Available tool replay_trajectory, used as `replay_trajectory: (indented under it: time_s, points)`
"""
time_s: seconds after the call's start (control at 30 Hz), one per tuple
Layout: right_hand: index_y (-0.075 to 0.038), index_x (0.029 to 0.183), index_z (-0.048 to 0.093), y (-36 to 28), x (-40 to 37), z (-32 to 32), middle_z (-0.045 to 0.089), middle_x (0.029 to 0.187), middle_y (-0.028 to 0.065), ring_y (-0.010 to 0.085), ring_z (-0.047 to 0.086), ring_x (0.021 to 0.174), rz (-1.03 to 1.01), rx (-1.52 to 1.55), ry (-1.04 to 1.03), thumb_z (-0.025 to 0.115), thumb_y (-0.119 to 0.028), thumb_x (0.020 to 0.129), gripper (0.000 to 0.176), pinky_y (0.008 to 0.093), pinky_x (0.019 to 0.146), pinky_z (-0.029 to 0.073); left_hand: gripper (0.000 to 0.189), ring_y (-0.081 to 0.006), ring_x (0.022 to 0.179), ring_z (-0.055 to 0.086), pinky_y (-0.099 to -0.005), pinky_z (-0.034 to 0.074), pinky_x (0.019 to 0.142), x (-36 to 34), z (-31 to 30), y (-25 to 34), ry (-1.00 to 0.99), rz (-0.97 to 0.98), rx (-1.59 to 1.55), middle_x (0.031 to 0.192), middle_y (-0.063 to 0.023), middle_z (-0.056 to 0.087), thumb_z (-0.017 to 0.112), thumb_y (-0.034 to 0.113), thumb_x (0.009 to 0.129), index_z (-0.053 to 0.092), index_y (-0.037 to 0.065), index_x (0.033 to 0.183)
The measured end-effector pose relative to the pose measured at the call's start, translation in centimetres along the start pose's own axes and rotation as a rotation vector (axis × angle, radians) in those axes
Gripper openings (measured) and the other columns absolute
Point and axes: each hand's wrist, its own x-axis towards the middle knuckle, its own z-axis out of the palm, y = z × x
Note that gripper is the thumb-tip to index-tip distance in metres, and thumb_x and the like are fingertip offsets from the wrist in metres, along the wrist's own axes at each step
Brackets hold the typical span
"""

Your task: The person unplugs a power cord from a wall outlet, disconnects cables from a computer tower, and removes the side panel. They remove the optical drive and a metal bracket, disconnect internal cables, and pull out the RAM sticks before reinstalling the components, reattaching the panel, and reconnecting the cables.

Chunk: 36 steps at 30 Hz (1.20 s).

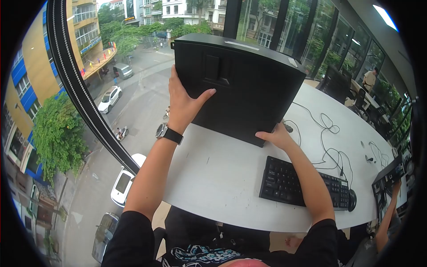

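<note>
A black computer case (pixel 249 89) stands tilted over the white table, its broad side panel with a recessed catch facing me. My left hand (pixel 184 102) grips its left edge, thumb across the panel and fingers hidden behind; a watch (pixel 167 132) is on that wrist. Low at the right corner, my right hand (pixel 279 135) holds the case with the thumb on the front and the other fingers mostly out of sight behind it. Below my right forearm lies a black keyboard (pixel 282 180), partly covered by the arm.
The white table (pixel 213 178) curves along a window. Thin black cables (pixel 327 129) spread over its right part, and a black mouse (pixel 352 200) sits at the keyboard's right end. Another person's arm (pixel 388 218) reaches to an opened device (pixel 387 184) at far right. Office chairs (pixel 333 84) stand behind.
</note>
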Motion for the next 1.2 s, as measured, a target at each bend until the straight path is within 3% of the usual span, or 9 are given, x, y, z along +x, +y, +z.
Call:
replay_trajectory:
  time_s: [0.07,0.13,0.17,0.23,0.33,0.8,0.9,1.0,1.2]
  points:
    - [0.0,0.154,0.028,-0.2,-0.1,0.2,0.046,0.147,0.0211,0.0323,0.042,0.141,0.011,0.01,-0.02,0.091,-0.036,0.07,0.111,0.0433,0.118,0.034,0.128,-0.0438,0.142,0.036,-0.0491,0.031,0.119,0.0,0.0,0.1,-0.005,0.018,-0.013,0.151,-0.0313,0.034,0.091,0.046,0.073,0.012,-0.01,0.157]
    - [0.002,0.146,0.042,-0.4,-0.4,0.5,0.054,0.141,0.0184,0.0289,0.049,0.134,-0.051,-0.014,0.084,0.09,-0.029,0.074,0.092,0.0399,0.113,0.039,0.128,-0.0436,0.142,0.035,-0.0487,0.031,0.119,0.1,0.1,0.0,-0.007,0.019,-0.005,0.151,-0.0312,0.034,0.091,0.045,0.073,0.012,-0.01,0.157]
    - [0.002,0.146,0.042,-0.3,-0.4,0.4,0.054,0.141,0.0184,0.0289,0.049,0.134,-0.056,-0.005,0.083,0.09,-0.029,0.074,0.092,0.0399,0.113,0.039,0.128,-0.0435,0.143,0.035,-0.0482,0.03,0.119,0.0,0.0,0.0,-0.007,0.016,-0.004,0.151,-0.031,0.034,0.091,0.045,0.073,0.012,-0.011,0.156]
    - [-0.004,0.157,0.022,-0.2,-0.2,0.1,0.044,0.149,0.0222,0.0337,0.04,0.143,-0.07,-0.002,0.027,0.091,-0.035,0.07,0.115,0.0444,0.12,0.032,0.127,-0.0433,0.143,0.035,-0.048,0.03,0.119,-0.4,0.1,-0.3,-0.002,0.026,0.005,0.151,-0.0309,0.034,0.091,0.044,0.073,0.012,-0.011,0.156]
    - [-0.006,0.159,0.019,-0.7,-0.4,0.1,0.043,0.151,0.0228,0.0341,0.04,0.144,-0.069,-0.05,0.052,0.091,-0.035,0.07,0.118,0.0448,0.119,0.033,0.126,-0.0428,0.143,0.035,-0.0475,0.03,0.119,0.1,0.2,-0.3,0.003,0.06,0.004,0.152,-0.0306,0.034,0.091,0.043,0.074,0.012,-0.011,0.156]
    - [-0.008,0.158,0.02,-0.5,-0.6,0.1,0.048,0.149,0.0222,0.0356,0.046,0.141,-0.074,-0.001,0.041,0.091,-0.035,0.07,0.117,0.0464,0.118,0.036,0.125,-0.0423,0.143,0.036,-0.0467,0.03,0.119,0.3,0.1,0.0,0.013,0.01,-0.002,0.151,-0.0309,0.035,0.089,0.045,0.076,0.011,-0.012,0.157]
    - [-0.008,0.157,0.022,-0.8,-0.6,0.0,0.049,0.148,0.0219,0.0357,0.047,0.14,-0.085,-0.024,0.055,0.091,-0.035,0.07,0.115,0.0464,0.118,0.036,0.128,-0.0421,0.143,0.036,-0.047,0.03,0.119,2.5,-0.2,1.4,0.098,0.041,-0.052,0.151,-0.0307,0.035,0.09,0.047,0.074,0.011,-0.012,0.157]
    - [-0.008,0.157,0.022,-0.8,-0.5,0.1,0.049,0.147,0.0221,0.0363,0.048,0.139,-0.076,-0.035,0.05,0.091,-0.036,0.071,0.114,0.0465,0.117,0.037,0.131,-0.0429,0.142,0.035,-0.048,0.03,0.119,4.1,-0.3,3.8,0.126,0.153,0.123,0.151,-0.0313,0.035,0.091,0.048,0.072,0.011,-0.012,0.157]
    - [-0.01,0.159,0.017,-0.9,-0.7,-0.2,0.048,0.15,0.0229,0.0371,0.049,0.139,-0.116,-0.091,0.069,0.091,-0.039,0.072,0.118,0.0473,0.114,0.04,0.128,-0.0442,0.134,0.044,-0.0466,0.039,0.112,4.5,-0.9,5.5,0.098,0.068,0.197,0.143,-0.0307,0.042,0.092,0.043,0.069,0.017,-0.012,0.156]
